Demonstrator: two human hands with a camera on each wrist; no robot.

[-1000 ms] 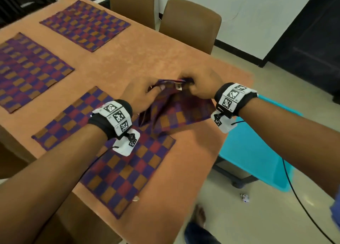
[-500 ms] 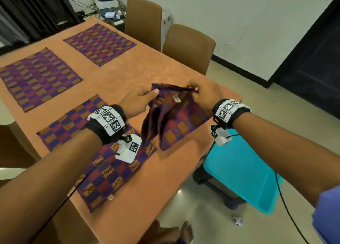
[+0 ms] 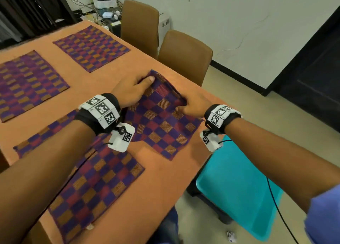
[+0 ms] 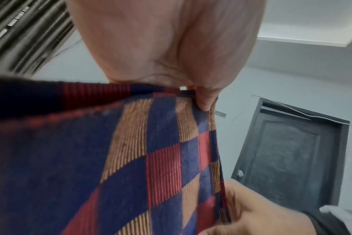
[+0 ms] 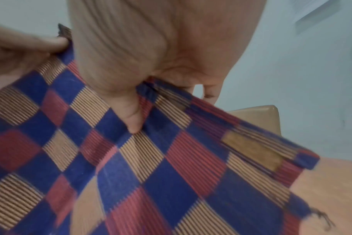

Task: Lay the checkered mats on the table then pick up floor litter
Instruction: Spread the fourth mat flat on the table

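Note:
A checkered mat [image 3: 161,118] of purple, red and orange squares is held over the right end of the orange table [image 3: 161,181], its lower part resting on the cloth. My left hand [image 3: 132,89] pinches its far corner, thumb on top. My right hand [image 3: 191,105] pinches its upper right edge. The wrist views show the same mat [image 4: 151,159] [image 5: 151,159] nipped between thumb and fingers. Three other mats lie flat: one near me [image 3: 95,188], one at left [image 3: 25,85], one farther back [image 3: 92,48]. A crumpled bit of litter [image 3: 230,236] lies on the floor.
Two brown chairs [image 3: 184,58] stand at the table's far side. A turquoise stool [image 3: 239,192] stands by the table's right corner, above the litter. Cables and small devices [image 3: 108,14] crowd the far corner. A dark door [image 3: 312,78] is at right.
The folded mat has been opened out and lowered toward the table; my hands have drawn apart along its upper edge. The head view has tilted and shifted slightly.

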